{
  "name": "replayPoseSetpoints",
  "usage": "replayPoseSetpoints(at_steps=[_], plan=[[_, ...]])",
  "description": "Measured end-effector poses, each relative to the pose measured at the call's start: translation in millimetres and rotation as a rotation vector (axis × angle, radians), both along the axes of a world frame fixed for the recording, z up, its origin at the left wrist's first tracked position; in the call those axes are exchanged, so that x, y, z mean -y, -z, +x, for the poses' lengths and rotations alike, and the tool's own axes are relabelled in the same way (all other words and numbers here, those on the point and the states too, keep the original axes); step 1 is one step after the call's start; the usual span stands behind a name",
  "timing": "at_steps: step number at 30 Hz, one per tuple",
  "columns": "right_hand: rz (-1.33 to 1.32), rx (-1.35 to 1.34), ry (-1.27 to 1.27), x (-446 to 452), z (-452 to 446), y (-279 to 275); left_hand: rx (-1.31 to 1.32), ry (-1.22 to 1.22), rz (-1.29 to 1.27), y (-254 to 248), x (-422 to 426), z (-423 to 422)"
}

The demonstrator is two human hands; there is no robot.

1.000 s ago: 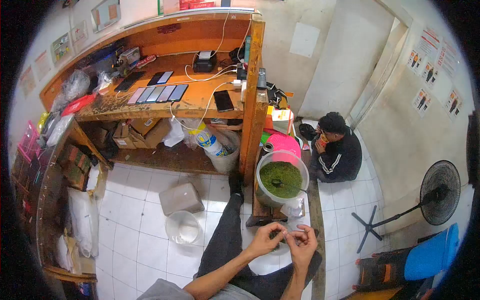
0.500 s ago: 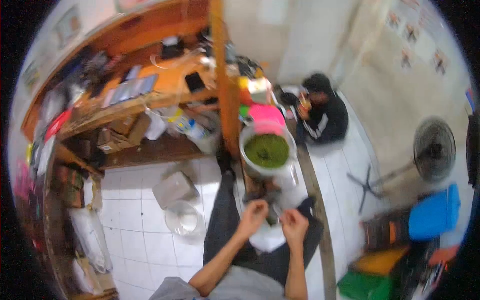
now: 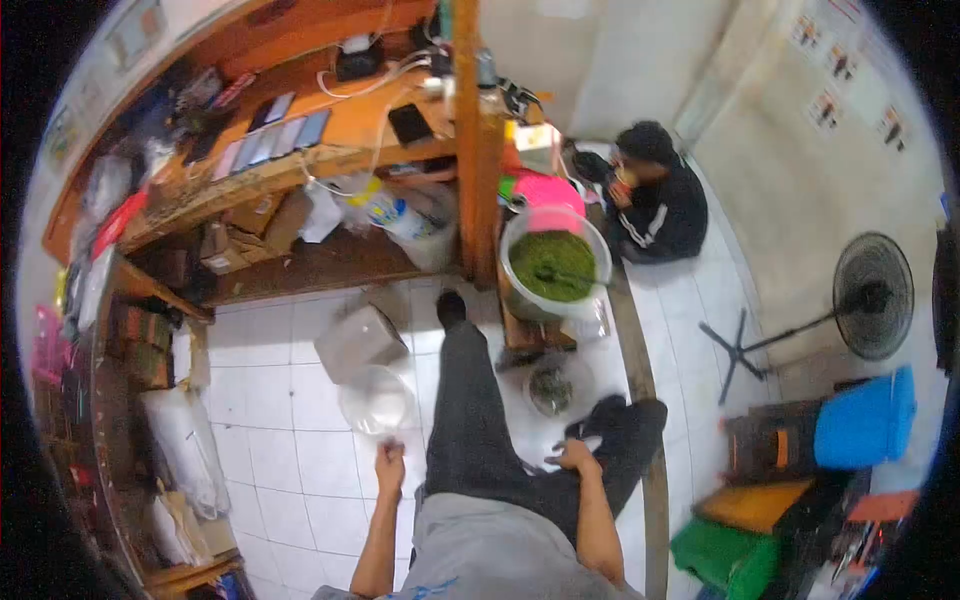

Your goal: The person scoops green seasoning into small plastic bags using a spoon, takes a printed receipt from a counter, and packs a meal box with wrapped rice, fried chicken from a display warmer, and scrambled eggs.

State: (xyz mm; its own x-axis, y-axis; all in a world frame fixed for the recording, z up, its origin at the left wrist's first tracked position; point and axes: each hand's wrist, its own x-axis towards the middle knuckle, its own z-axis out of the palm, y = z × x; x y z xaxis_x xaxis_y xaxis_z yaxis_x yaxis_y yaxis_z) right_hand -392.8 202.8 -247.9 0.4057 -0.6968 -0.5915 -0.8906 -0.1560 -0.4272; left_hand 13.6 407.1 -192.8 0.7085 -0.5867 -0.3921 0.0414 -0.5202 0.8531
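My left hand (image 3: pixel 390 464) is closed just below the rim of a clear round tub (image 3: pixel 377 401); whatever its fingers hold, if anything, is too small to name. Over my bent leg is my right hand (image 3: pixel 574 457), its fingers apart and pointing left, with a thin pale shape near them that I cannot make out. A large bucket of green shredded material (image 3: pixel 552 266) with a dark utensil in it stands on a low wooden bench. In front of the bench, a clear container (image 3: pixel 549 388) with some dark green material rests on the floor.
A grey box-like block (image 3: pixel 361 343) lies behind the tub. A person in black (image 3: pixel 668 205) sits by the wall. On the right are a standing fan (image 3: pixel 873 296) and a blue bin (image 3: pixel 864 418). Phones lie on the wooden desk (image 3: pixel 350 140).
My hands were together, then moved apart. My left hand went left and down to the clear tub; my right hand opened and lowered to my leg. The view has shifted.
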Motion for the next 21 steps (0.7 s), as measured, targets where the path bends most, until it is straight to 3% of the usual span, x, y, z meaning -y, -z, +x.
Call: replayPoseSetpoints(at_steps=[1,2,3,4,5,6,7,9,12,14,16,17,18,19,20,21], plan=[[0.048,-0.006,-0.016,0.3,3.1,-14.8,-0.025,0.014,0.04,30.2,-14.9,-3.9],[-0.051,0.081,0.128,3.0,8.9,-21.2,-0.138,-0.015,0.08,25.1,-15.3,-16.9],[-0.156,0.179,0.26,5.7,9.3,-14.9,-0.318,-0.077,0.155,-27.7,2.0,-37.3],[-0.35,0.159,0.252,5.0,9.6,-3.5,-0.214,0.081,0.086,-13.9,-3.1,-41.8],[-0.363,0.194,0.28,5.0,10.6,-18.6,-0.126,0.243,0.017,7.9,-8.8,-47.5],[-0.376,0.153,0.218,9.7,13.1,-31.8,-0.094,0.435,0.14,14.9,-2.3,-45.4],[-0.316,0.104,0.249,11.1,14.1,-44.4,-0.294,0.331,0.193,18.6,-7.9,-47.0],[-0.487,-0.073,0.172,22.0,9.7,-50.1,-0.839,-0.069,0.112,7.3,5.0,-48.2],[-0.536,-0.08,0.253,32.7,8.3,-85.3,-0.909,-0.199,0.226,-27.7,35.0,-42.5],[-0.546,-0.287,0.269,43.5,18.5,-107.5,-0.936,-0.219,0.182,-29.0,44.9,-28.1],[-0.434,-0.268,0.319,44.7,6.7,-120.1,-0.996,-0.272,0.164,-85.5,82.1,-21.4],[-0.28,-0.168,0.45,41.7,-0.5,-119.9,-1.045,-0.224,0.069,-69.9,62.6,-14.2],[-0.149,-0.174,0.496,32.1,-12.4,-124.4,-0.98,-0.243,0.024,-115.2,83.5,-6.5],[0.342,-0.128,0.629,58.2,26.7,-211.2,-0.915,-0.26,-0.019,-162.8,106.5,1.3],[0.438,-0.171,0.422,43.1,14.2,-204.3,-0.89,-0.182,-0.193,-157.1,82.2,14.8],[0.514,-0.189,0.21,28.9,4.2,-199.6,-0.944,-0.273,-0.217,-189.3,83.8,31.5]])
